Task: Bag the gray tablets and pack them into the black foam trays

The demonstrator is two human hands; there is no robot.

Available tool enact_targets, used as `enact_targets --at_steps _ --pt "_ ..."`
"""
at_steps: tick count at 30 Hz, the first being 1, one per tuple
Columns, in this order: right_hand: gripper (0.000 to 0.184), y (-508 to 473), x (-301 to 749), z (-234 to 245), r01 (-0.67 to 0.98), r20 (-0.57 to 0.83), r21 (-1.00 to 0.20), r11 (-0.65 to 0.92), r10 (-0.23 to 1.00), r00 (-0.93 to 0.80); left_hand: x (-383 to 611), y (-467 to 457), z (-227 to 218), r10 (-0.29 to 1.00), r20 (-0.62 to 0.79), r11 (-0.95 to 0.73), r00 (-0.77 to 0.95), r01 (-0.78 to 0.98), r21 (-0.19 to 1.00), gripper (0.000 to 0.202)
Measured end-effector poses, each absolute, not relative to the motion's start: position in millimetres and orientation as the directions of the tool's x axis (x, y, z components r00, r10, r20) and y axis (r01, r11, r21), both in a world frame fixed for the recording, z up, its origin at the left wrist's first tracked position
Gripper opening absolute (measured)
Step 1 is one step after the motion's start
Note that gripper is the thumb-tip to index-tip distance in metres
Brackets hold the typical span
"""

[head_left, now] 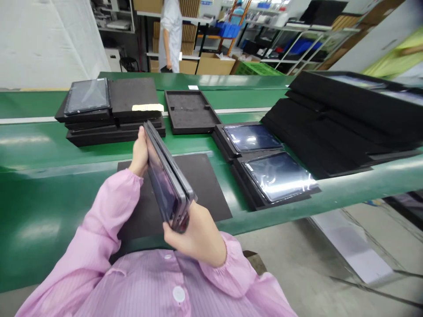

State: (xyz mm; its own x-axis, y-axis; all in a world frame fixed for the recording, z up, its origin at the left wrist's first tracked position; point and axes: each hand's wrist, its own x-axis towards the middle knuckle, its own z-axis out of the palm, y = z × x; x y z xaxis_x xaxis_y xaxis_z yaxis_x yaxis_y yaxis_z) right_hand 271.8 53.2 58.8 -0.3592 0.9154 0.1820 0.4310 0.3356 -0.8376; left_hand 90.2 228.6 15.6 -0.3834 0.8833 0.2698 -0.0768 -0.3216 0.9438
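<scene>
I hold two grey tablets (pixel 167 178) stacked together on edge, above a black mat (pixel 205 185) on the green table. My left hand (pixel 139 152) grips their far end, fingers wrapped behind. My right hand (pixel 193 235) clasps the near end close to my chest. Both sleeves are pink.
Stacked black foam trays (pixel 114 127) with one tablet (pixel 87 94) on top stand at the back left. An unfilled foam tray (pixel 190 112) lies at the middle. Two trays with wrapped tablets (pixel 276 174) sit to the right, before a tall pile of foam trays (pixel 346 119). A person in white stands beyond the table.
</scene>
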Motion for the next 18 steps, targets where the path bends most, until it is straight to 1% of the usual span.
enact_targets --at_steps 1,3,6,8,11,14,16,18 --pt "0.027 57.8 270.0 49.5 0.456 0.187 -0.817 0.353 0.911 -0.368 81.6 235.2 21.4 0.873 0.236 -0.310 -0.426 -0.113 0.944 0.061" --pt "0.022 67.2 266.0 31.7 0.468 0.197 -0.795 0.386 0.894 -0.403 68.5 243.6 31.0 0.834 0.298 -0.387 -0.464 -0.108 0.916 0.061" --pt "0.018 76.2 261.4 15.5 0.413 0.204 -0.816 0.405 0.870 -0.449 61.3 244.9 38.7 0.783 0.490 -0.529 -0.383 0.002 0.848 0.060" --pt "0.019 77.4 259.8 13.0 0.411 0.189 -0.819 0.399 0.866 -0.463 61.9 242.5 40.4 0.775 0.537 -0.560 -0.334 0.032 0.828 0.059" --pt "0.032 74.4 257.9 15.7 0.463 0.172 -0.793 0.397 0.874 -0.454 64.8 239.7 41.8 0.781 0.517 -0.551 -0.350 0.004 0.835 0.059" --pt "0.052 69.4 256.2 19.8 0.459 0.231 -0.780 0.426 0.877 -0.422 66.7 237.8 44.9 0.785 0.510 -0.548 -0.352 -0.013 0.836 0.055" --pt "0.056 66.7 256.0 23.2 0.418 0.263 -0.794 0.441 0.869 -0.419 67.4 236.7 47.3 0.783 0.512 -0.554 -0.353 -0.021 0.832 0.053" --pt "0.052 65.0 256.8 27.4 0.339 0.275 -0.830 0.443 0.853 -0.443 67.9 235.8 49.0 0.773 0.524 -0.570 -0.357 -0.026 0.821 0.051"
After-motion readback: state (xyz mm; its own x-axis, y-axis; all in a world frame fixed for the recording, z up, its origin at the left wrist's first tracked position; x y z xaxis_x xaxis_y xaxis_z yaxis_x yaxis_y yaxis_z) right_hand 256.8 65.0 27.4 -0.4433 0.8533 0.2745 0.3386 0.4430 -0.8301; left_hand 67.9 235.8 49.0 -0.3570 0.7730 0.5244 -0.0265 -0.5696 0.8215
